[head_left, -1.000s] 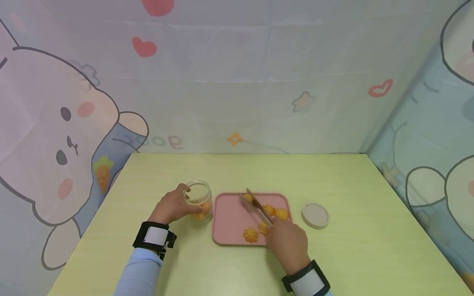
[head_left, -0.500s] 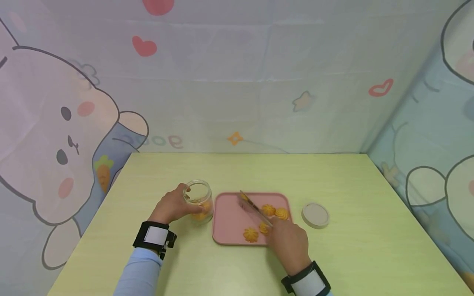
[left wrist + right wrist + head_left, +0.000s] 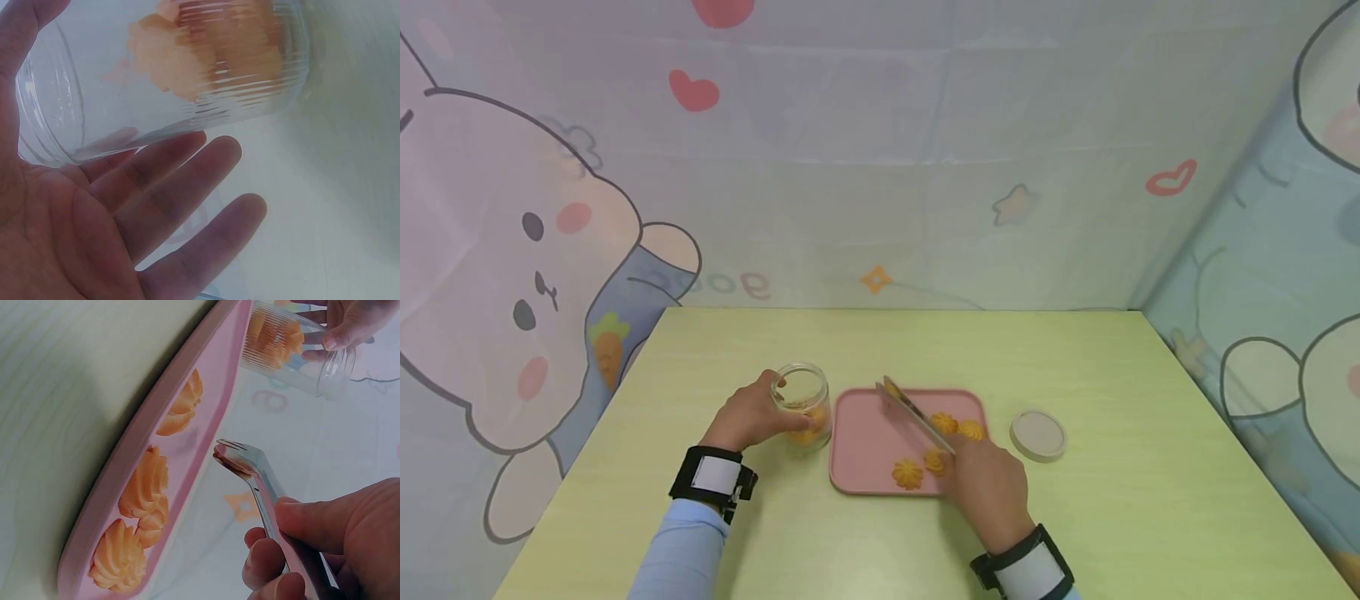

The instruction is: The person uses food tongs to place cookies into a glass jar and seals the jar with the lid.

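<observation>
Fingers, left (image 3: 181, 197): spread, gripping glass jar (image 3: 805, 396) (cookies (image 3: 169, 56) inside) | fingers, right (image 3: 262, 562): curled, pinching metal tongs (image 3: 917, 418)

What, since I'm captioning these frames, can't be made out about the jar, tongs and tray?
How many cookies the jar holds: left wrist view, overlapping behind ribbed glass and cut by the top edge.
Handle end of the tongs: head view, covered by the right hand.
Near right corner of the tray: head view, behind the right hand.
</observation>
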Demonstrator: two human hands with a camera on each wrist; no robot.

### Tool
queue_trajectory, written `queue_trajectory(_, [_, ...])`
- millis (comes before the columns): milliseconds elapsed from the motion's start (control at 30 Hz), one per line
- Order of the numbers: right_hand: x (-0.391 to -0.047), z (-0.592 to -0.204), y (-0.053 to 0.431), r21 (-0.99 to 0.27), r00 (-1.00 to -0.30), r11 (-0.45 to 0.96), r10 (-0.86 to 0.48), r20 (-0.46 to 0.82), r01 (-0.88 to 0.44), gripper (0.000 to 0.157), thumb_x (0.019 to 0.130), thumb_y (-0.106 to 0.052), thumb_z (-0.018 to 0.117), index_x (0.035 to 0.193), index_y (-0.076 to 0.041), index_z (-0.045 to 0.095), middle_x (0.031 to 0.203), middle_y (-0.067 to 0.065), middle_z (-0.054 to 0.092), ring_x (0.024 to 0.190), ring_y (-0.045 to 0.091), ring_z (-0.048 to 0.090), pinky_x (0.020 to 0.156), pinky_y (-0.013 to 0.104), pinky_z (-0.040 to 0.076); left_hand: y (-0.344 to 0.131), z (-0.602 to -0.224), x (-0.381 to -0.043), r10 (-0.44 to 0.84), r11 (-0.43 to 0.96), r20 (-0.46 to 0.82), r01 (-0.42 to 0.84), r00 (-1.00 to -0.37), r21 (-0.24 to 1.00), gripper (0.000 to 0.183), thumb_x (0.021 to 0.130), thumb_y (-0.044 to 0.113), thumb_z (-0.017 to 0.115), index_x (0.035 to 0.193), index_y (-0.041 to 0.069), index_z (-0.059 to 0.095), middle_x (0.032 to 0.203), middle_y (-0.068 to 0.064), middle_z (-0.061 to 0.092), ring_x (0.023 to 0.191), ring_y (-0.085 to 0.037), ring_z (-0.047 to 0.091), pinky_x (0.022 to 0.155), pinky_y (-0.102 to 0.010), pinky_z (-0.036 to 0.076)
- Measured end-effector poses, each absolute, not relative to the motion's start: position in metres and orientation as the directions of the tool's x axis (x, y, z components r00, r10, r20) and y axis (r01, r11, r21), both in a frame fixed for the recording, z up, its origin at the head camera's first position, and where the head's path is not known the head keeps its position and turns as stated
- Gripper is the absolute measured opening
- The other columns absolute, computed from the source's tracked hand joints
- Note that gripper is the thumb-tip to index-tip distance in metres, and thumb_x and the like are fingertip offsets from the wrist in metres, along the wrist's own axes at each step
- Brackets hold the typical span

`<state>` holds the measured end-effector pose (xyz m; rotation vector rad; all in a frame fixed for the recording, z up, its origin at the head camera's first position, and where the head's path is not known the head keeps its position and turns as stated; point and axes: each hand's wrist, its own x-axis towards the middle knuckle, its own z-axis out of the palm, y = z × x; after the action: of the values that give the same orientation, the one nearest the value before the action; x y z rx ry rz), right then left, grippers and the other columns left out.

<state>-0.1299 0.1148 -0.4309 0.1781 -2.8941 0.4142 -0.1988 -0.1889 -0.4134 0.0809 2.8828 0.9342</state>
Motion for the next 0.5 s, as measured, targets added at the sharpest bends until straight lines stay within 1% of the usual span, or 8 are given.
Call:
queue_trajectory(200, [-0.128, -0.424, 0.114, -0.28, -0.969, 0.948, -0.086, 0.234, -0.152, 0.016, 0.08, -0.024, 0.074, 0.085, -0.01, 0.072, 0.05, 0.002, 0.052, 0.04, 0.016, 0.042, 0.033, 0.028, 0.029, -0.188, -0.413, -0.198, 0.085, 0.813, -0.087, 0.019, -0.993, 0.582, 0.083, 0.064, 0.05, 0.08, 0.123, 0.001, 0.049, 0.104, -0.02, 0.067, 0.086, -0.029, 0.06, 0.072, -0.044, 0.05])
queue_trajectory(367, [-0.127, -0.421, 0.113, -0.279, -0.956, 0.945, -0.093, 0.277, -0.172, 0.017, 0.079, -0.025, 0.074, 0.087, -0.01, 0.073, 0.05, 0.002, 0.053, 0.04, 0.016, 0.042, 0.032, 0.029, 0.03, -0.188, -0.412, -0.198, 0.083, 0.808, -0.096, 0.011, -0.992, 0.589, 0.082, 0.064, 0.049, 0.08, 0.123, 0.001, 0.049, 0.105, -0.02, 0.067, 0.087, -0.029, 0.06, 0.073, -0.045, 0.05])
queue_trajectory(500, [-0.126, -0.418, 0.113, -0.279, -0.946, 0.941, -0.101, 0.307, -0.191, 0.016, 0.079, -0.025, 0.075, 0.085, -0.01, 0.072, 0.051, 0.002, 0.054, 0.04, 0.016, 0.042, 0.033, 0.029, 0.03, -0.188, -0.412, -0.198, 0.086, 0.805, -0.095, 0.013, -0.992, 0.593, 0.081, 0.065, 0.048, 0.08, 0.123, 0.001, 0.049, 0.107, -0.021, 0.067, 0.089, -0.03, 0.06, 0.074, -0.046, 0.05])
